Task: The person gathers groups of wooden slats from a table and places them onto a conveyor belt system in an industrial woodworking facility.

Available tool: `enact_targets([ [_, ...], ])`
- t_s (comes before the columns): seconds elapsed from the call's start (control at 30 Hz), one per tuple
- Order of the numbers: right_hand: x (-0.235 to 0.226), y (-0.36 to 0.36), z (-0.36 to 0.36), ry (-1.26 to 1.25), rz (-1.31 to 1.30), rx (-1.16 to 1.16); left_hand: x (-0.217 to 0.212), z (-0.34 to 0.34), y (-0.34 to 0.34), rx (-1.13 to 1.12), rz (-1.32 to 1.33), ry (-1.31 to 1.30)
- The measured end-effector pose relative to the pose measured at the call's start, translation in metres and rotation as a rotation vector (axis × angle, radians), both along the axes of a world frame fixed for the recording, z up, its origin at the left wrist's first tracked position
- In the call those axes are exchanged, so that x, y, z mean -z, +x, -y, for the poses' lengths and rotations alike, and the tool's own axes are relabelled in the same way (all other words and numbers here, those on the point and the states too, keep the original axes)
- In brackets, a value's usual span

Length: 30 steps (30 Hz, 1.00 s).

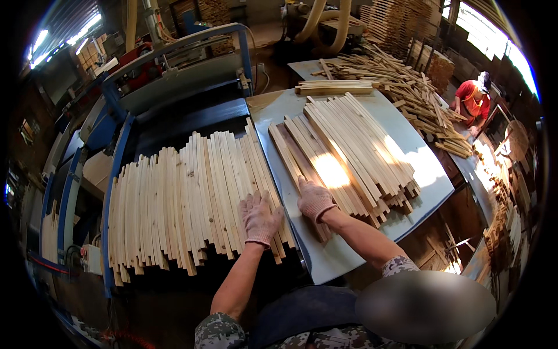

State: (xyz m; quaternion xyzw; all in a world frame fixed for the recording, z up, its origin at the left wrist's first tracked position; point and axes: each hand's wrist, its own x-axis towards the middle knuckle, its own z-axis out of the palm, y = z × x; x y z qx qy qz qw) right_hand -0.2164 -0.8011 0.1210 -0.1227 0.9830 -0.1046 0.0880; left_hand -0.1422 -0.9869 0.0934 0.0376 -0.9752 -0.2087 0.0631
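Pale wooden strips (174, 203) lie side by side in a wide row on the dark bed of a blue-framed machine. My left hand (260, 218), in a pinkish knit glove, rests flat on the strips at the right end of this row, fingers spread. To the right, more wooden strips (354, 151) are stacked in layers on a pale sheet-topped table (427, 168). My right hand (315, 199), gloved likewise, touches the leftmost strips of that stack near their close end. One of its fingers stretches forward; the others are partly hidden.
The blue machine frame (174, 49) stands behind and left of the row. A short bundle of strips (334, 87) lies across the table's far edge. Beyond it spreads a loose heap of strips (401, 81). A person in red (474, 102) works at far right.
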Motion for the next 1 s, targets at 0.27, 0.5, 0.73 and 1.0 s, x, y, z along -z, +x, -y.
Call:
enact_targets([
  [0.27, -0.02, -0.013, -0.023, 0.118, -0.085, 0.019, -0.025, -0.063, -0.013, 0.202, 0.05, 0.355],
  [0.5, -0.032, -0.015, -0.024, 0.095, -0.014, 0.01, 0.032, -0.088, -0.031, 0.252, 0.036, 0.712],
  [0.73, -0.014, -0.019, -0.004, 0.121, -0.045, 0.074, -0.018, -0.009, 0.022, 0.171, -0.007, 1.162],
  [1.0, 0.001, -0.018, 0.009, -0.206, -0.32, -0.109, -0.01, 0.249, 0.153, -0.355, -0.409, 0.876],
])
